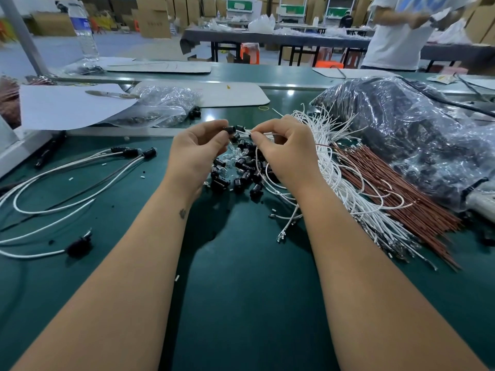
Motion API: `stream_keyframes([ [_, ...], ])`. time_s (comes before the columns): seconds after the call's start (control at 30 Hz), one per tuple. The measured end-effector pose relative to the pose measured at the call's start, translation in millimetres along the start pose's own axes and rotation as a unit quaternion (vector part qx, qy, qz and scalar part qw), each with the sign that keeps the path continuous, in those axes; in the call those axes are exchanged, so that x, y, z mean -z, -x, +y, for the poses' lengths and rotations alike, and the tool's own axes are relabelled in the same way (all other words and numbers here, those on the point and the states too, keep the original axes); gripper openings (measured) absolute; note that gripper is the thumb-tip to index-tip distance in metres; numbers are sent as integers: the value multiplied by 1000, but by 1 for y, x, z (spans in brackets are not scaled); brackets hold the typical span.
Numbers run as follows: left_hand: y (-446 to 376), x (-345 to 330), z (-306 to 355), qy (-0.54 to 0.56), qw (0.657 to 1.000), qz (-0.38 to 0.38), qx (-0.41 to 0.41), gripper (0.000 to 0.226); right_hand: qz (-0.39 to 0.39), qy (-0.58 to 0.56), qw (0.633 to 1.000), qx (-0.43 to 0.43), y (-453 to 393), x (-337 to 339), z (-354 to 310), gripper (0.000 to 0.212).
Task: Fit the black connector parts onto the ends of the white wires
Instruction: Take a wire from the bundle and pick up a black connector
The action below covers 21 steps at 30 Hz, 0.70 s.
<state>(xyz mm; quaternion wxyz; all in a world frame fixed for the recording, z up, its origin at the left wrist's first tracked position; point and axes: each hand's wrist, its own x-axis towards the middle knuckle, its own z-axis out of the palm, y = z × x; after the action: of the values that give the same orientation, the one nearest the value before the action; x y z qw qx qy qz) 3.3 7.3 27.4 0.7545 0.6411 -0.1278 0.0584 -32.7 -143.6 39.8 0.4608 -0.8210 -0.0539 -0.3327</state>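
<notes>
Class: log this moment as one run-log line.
left hand: holds black connector | right hand: pinches white wire | state: joining, not seated

head view | faces forward-down | close over green bench (241, 290)

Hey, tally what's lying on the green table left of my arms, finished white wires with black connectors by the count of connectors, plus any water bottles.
Black connectors fitted on white wires: 4
Water bottle: 1
Total: 5
</notes>
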Motion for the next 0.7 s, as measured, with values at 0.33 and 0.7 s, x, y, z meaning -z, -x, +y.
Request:
stream_keyframes([
  [0.33,3,-2,1,17,999,-38,-6,24,-33,27,999,5,0,-5,3,12],
  [0.7,7,-8,4,84,995,-39,29,16,13,36,999,20,3,-13,3,3],
])
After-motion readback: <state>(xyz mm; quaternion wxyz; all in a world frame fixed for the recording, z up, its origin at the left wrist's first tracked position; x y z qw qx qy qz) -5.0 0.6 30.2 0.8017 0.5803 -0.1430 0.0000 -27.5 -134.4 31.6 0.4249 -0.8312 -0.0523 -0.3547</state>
